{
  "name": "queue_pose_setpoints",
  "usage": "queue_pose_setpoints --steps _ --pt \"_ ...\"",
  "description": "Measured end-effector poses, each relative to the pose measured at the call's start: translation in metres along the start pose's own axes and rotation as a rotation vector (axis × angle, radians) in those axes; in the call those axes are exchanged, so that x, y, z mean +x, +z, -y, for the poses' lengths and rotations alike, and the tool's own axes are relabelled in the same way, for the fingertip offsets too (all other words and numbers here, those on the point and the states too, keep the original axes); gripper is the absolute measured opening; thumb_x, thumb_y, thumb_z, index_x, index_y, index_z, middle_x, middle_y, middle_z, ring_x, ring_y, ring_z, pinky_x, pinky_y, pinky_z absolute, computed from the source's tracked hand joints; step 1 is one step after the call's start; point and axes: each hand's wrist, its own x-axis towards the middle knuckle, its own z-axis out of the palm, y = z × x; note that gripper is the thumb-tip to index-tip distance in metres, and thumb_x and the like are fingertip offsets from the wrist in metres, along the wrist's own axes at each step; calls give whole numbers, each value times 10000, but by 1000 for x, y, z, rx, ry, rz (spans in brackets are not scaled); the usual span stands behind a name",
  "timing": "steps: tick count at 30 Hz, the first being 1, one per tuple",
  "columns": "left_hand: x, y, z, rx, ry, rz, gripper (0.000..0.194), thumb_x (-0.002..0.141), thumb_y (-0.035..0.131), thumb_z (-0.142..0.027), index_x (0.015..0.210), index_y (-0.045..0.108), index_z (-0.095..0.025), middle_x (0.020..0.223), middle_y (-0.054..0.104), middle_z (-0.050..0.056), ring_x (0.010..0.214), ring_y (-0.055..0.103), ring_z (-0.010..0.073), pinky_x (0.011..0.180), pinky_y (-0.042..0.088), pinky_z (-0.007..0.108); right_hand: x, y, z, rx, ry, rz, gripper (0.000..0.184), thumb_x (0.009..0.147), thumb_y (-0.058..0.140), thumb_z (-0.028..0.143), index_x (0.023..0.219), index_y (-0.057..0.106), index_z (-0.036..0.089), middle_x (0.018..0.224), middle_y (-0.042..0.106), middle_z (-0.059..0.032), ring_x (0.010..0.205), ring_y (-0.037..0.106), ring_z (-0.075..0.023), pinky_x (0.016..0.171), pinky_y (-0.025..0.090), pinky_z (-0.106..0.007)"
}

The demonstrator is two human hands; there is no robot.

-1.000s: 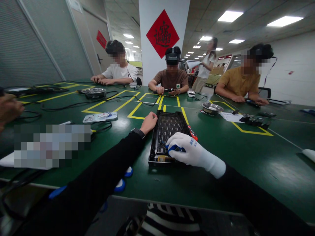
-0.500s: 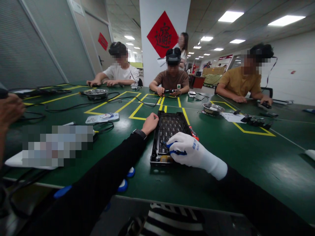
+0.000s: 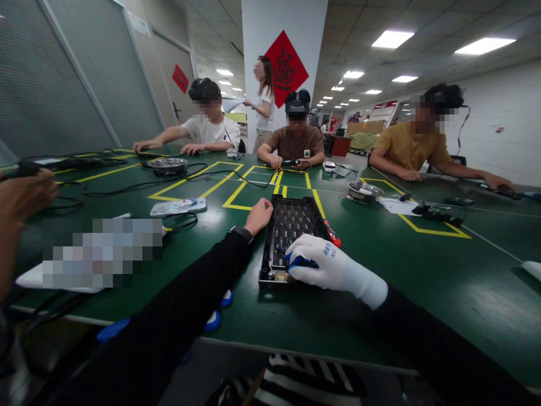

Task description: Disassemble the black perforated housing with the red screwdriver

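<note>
A black rectangular case (image 3: 296, 217) with rows of small metal-looking posts inside lies lengthwise before me on the green table. My right hand (image 3: 315, 259), in a white glove, is closed around blue-handled pliers (image 3: 305, 262) over the near right part of the case. The jaws of the pliers are mostly hidden by the glove. Bare and curled, my left hand (image 3: 259, 217) rests against the left edge of the case; whether anything is between its fingers is hidden. Beside the right rim lies a red and black tool (image 3: 332, 234).
Blue and white objects (image 3: 213, 320) sit near the front table edge. Left lie a phone (image 3: 177, 207) and black cables (image 3: 186, 221). Metal bowls (image 3: 364, 192) (image 3: 167, 164) and dark parts (image 3: 439, 214) stand farther off. Other people work around the table; another person's hand (image 3: 40, 192) is at far left.
My right hand has tilted slightly, and the pliers show less than before. My left hand stays at the case. Across the table, the person at right has reached outward, and someone behind has walked left.
</note>
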Motion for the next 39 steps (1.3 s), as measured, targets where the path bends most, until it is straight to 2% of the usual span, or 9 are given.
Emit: queue_pose_setpoints --steps 16,25,32,36,39 --pt "1 1 -1 -22 -8 5 96 762 479 -238 825 528 -185 794 604 36 754 547 160 721 403 271 -1 1 -4 58 -20 -31 130 791 574 285 828 634 176 968 624 -66 921 552 -160 844 436 -337" --pt "0 1 -1 -9 2 3 95 765 473 -230 827 529 -185 783 599 37 746 545 165 709 400 274 -1 3 -6 114 -6 -28 160 802 562 307 842 648 177 972 632 -63 930 558 -158 859 435 -327" --pt "2 2 1 2 -5 4 104 767 471 -241 833 530 -186 794 602 34 747 549 158 701 401 267 -1 -2 -1 203 81 -120 264 894 393 255 820 627 159 950 632 -60 925 552 -155 862 435 -329" --pt "2 2 2 8 3 2 121 773 468 -257 847 530 -184 791 598 37 727 542 157 680 399 265 -1 -3 -1 219 88 -185 232 878 423 268 953 619 169 1007 612 -63 981 538 -168 911 412 -349" --pt "1 2 2 -2 12 7 120 772 469 -256 848 529 -183 780 596 33 712 538 153 668 395 261 0 -3 -1 254 168 -260 312 863 455 291 1146 530 183 1118 571 -72 1037 521 -174 925 410 -355"
